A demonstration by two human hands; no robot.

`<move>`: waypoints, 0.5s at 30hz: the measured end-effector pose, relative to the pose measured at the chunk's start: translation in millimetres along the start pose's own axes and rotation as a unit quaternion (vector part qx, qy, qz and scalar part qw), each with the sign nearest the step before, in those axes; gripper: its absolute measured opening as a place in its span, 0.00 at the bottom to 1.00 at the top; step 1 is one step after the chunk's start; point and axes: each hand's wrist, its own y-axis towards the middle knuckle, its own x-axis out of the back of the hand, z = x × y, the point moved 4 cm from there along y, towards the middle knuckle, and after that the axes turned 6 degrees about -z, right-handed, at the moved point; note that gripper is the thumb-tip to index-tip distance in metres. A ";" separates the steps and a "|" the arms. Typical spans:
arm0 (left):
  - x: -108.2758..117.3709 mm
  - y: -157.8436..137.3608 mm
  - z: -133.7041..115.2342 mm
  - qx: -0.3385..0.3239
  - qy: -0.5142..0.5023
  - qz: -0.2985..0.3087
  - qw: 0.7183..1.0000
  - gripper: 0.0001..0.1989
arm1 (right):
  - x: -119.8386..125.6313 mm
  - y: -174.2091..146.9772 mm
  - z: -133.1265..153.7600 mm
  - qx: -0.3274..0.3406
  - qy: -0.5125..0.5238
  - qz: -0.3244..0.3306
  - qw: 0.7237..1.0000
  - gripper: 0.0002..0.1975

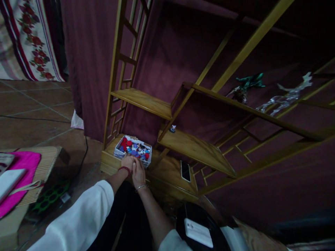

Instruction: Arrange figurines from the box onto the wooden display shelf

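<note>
My left hand (127, 162), with a red bead bracelet at the wrist, and my right hand (138, 173), with a silver bangle, meet at the front edge of a white cardboard box (118, 153). The fingers of both look closed and pressed against each other. Whatever may be between them is hidden. Small toy figures (134, 148) in red, blue, white and black fill the box, which stands on the low left shelf of a wooden rack. One small figure (172, 129) stands alone on the middle shelf (196, 148), right of the box.
A phone (185, 171) lies on the low shelf to the right. Higher up are a clear deer figurine (288, 96) and a green ornament (248, 83). At left stands a table with a pink cloth (26, 167). A white device (198, 233) lies near my right side.
</note>
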 end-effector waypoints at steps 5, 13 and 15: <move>-2.0 4.4 19.5 0.004 0.045 -0.056 0.997 0.13 | -12.5 14.2 -33.3 -0.007 -0.089 0.031 0.996 0.19; -14.4 31.1 34.2 -0.053 0.101 0.014 0.993 0.17 | -22.4 51.3 -83.3 -0.062 -0.188 0.165 0.966 0.17; -14.7 36.1 34.4 -0.070 0.098 0.039 0.992 0.17 | -24.5 58.8 -95.6 -0.101 -0.201 0.185 0.957 0.17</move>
